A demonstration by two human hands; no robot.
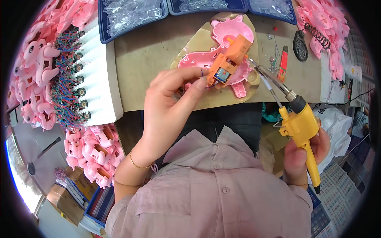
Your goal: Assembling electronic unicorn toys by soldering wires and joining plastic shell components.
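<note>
A: From the head view, where is the main piece?
B: The orange box [230,57] is tilted over the pink shell [196,59], which lies hollow side up on a tan tray [201,39] on the table [139,67].

A: How far along does the work look?
B: Partway, I'd judge. What looks like a small motor [223,74] already sits in a window of the box, with a dark wire near its lower end. The shell is uncovered, and the box looks raised above it rather than seated in it, so joining up and covering both seem undone. Whether any wire is fixed, I can't tell.

A: And the left hand [168,93]?
B: Thumb and forefinger are pinched nearly together at the lower end of the box, steadying it. They may have the wire between them too; it's too small to tell.

A: The right hand [295,160]?
B: Its fingers are wrapped around the grip of a yellow soldering gun [299,123]. The gun points up and left, its tip just beside the box; whether they touch, I can't say.

A: Are the hands close to each other?
B: No, well apart, the left over the near edge of the tray, the right lower down beyond the table's near edge.

A: Anything near the tip?
B: A red cutter [283,63], lying to its right.
</note>
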